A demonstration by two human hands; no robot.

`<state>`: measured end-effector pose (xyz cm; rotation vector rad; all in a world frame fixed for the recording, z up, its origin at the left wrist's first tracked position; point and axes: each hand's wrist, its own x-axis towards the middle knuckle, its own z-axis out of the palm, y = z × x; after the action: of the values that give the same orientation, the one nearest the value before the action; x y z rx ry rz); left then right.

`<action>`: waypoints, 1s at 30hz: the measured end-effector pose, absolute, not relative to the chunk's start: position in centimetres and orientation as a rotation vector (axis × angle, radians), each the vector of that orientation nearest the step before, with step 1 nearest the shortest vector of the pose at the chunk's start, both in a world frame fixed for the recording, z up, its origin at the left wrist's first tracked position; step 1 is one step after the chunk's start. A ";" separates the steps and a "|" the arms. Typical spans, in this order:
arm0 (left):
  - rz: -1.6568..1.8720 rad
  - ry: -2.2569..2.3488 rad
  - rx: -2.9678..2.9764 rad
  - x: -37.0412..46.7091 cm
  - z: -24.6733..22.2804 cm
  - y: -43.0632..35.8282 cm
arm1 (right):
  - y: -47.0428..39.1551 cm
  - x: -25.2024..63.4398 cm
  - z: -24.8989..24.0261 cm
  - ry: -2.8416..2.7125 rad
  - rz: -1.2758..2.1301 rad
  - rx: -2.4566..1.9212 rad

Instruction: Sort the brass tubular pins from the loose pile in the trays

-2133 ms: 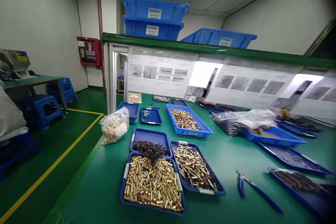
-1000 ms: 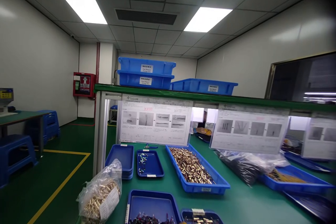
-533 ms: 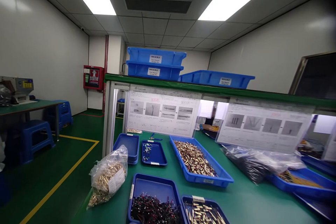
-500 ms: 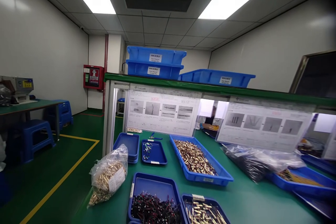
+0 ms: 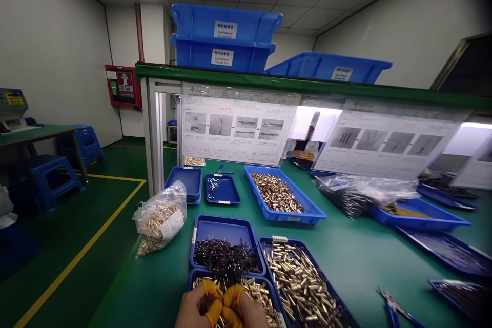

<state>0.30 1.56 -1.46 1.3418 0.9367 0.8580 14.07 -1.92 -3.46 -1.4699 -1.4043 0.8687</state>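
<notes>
My left hand (image 5: pixel 198 307) and my right hand (image 5: pixel 246 308) meet at the bottom of the view, yellow covers on their fingertips. Both are closed in a pinch, touching each other; what they hold, if anything, is hidden. Under them lies a blue tray of brass-coloured metal tubes (image 5: pixel 261 292). Just beyond the fingers, a blue tray (image 5: pixel 225 225) contains black and dark red wires (image 5: pixel 225 253). Some dark wires reach down to my fingertips, and I cannot tell whether they are gripped. To the right stands another tray of brass-coloured tubes (image 5: pixel 303 282).
Pliers (image 5: pixel 395 307) lie at the lower right. A plastic bag of brass parts (image 5: pixel 161 220) rests at the left edge. Behind are a large blue bin (image 5: pixel 313 215), small trays (image 5: pixel 223 197) and hanging instruction sheets (image 5: pixel 234 138). A co-worker's gloved hand (image 5: pixel 302 155) shows beyond.
The view has tilted downward, so the bench things sit higher. Both my hands and the tray of tubes beneath them have come into view, along with the pliers at the right.
</notes>
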 end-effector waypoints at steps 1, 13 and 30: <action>0.876 0.924 1.326 0.3 -1.6 1.6 | -1.8 13.9 -3.5 -1.391 0.890 -1.456; 0.941 0.919 1.247 -0.4 0.7 1.5 | -3.1 13.8 0.0 -1.104 1.091 -1.380; 0.967 0.918 1.243 0.0 0.8 0.7 | -4.3 13.4 1.0 -1.555 0.612 -1.594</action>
<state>-0.02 0.68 0.80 1.2432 0.9176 0.9669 13.41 -4.27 1.02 -1.5942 -1.5551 0.6123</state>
